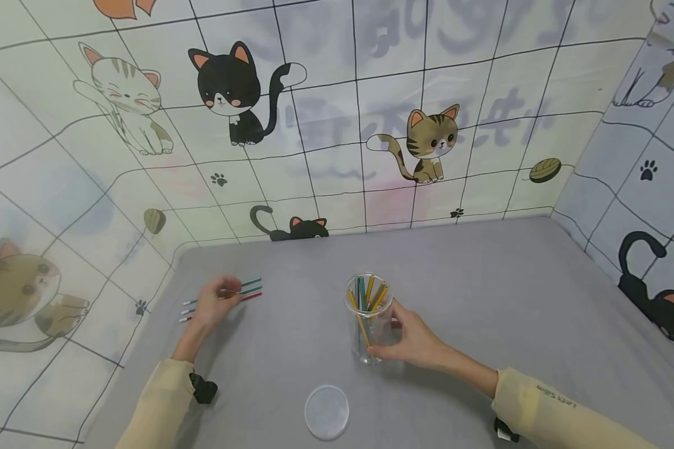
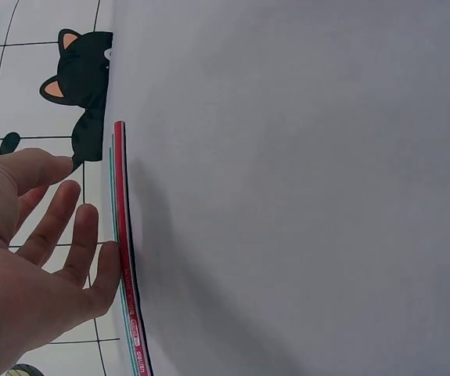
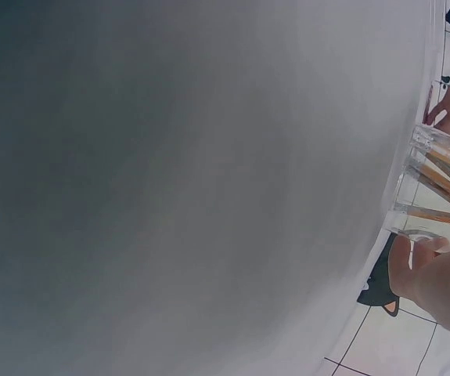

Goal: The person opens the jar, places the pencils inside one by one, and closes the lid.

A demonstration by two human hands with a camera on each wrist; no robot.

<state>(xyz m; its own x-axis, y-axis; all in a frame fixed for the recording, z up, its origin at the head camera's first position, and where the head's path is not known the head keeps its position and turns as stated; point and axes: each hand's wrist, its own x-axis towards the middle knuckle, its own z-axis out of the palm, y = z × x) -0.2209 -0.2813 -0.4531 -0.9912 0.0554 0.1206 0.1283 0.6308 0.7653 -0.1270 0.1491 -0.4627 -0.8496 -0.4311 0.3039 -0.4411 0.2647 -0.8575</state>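
Note:
My left hand is over several slim pencils lying side by side at the left of the table, two teal and one red pencil. In the left wrist view its fingers are loosely bent and apart, with the little finger right at the red pencil and nothing pinched between thumb and fingertips. With thumb and fingers around its side, my right hand grips a clear jar. Yellow and green pencils stand leaning inside it. The right wrist view catches the jar only at the edge.
A round clear lid lies on the grey tabletop in front of the jar. A small reddish-brown item shows beside the jar, partly hidden by the right hand. A cat-printed cloth rises behind and at both sides.

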